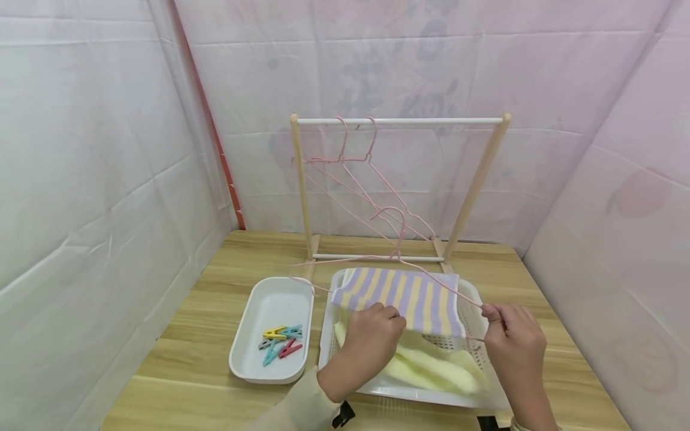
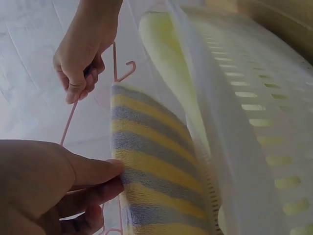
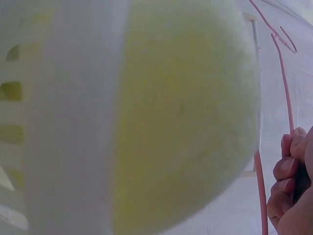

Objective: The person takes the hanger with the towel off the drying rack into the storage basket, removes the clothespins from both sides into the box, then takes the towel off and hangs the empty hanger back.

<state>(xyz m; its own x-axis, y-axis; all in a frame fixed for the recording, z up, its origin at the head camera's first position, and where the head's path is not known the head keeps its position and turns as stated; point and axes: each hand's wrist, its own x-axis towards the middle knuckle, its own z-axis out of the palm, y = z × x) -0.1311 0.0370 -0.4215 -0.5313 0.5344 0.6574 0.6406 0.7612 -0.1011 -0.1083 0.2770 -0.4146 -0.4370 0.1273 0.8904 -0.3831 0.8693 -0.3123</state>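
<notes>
My right hand [image 1: 514,341] grips one shoulder of a pink wire hanger [image 1: 433,279], its hook pointing up. A towel with purple and yellow stripes [image 1: 417,299] hangs over the hanger's lower bar, above a white basket [image 1: 325,344]. At the towel's near edge is my left hand [image 1: 373,335]; in the left wrist view its thumb and forefinger pinch the towel's edge [image 2: 151,156]. Beneath lies a pale yellow towel [image 1: 444,371] in the basket. It fills much of the right wrist view, where the right fingers curl round the hanger wire [image 3: 285,88].
Behind the basket stands a wooden rack with a white top rail [image 1: 436,121]. Two pink hangers [image 1: 372,143] hang toward its left end. On the left, a white tray [image 1: 269,293] holds several coloured clothespins [image 1: 291,348]. Pale sheets [image 1: 620,197] surround the wooden table [image 1: 199,335].
</notes>
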